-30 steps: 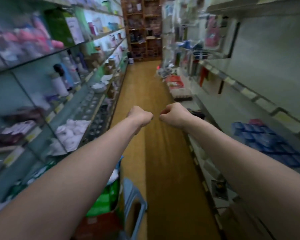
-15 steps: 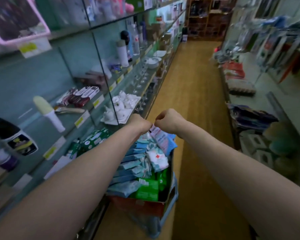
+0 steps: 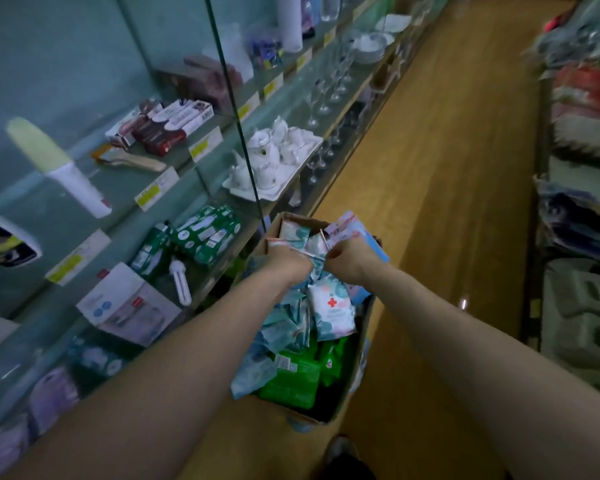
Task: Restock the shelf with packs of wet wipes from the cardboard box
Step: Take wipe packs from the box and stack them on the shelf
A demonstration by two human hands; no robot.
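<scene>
An open cardboard box [image 3: 347,382] stands on the floor by the left shelving, filled with wet wipe packs: pale teal ones [image 3: 284,327], a white pack with a red cross [image 3: 332,306] and green ones [image 3: 291,379]. My left hand [image 3: 286,261] and my right hand [image 3: 349,261] are both closed into fists, side by side, right over the far end of the box. They are at the level of the top packs, and a pink-and-blue pack [image 3: 352,227] stands up just behind my right hand. I see no pack clearly held in either fist.
Glass shelves [image 3: 222,258] run along the left, with green boxes [image 3: 205,230], a light bulb [image 3: 181,282], a white tea set [image 3: 274,157] and wine glasses [image 3: 323,98]. The wooden aisle floor [image 3: 447,168] stretches ahead. More shelves with goods [image 3: 582,98] line the right.
My view has tilted down from the aisle to the box. Both fists, held together the whole time, have dropped from mid-air to the top of the packs.
</scene>
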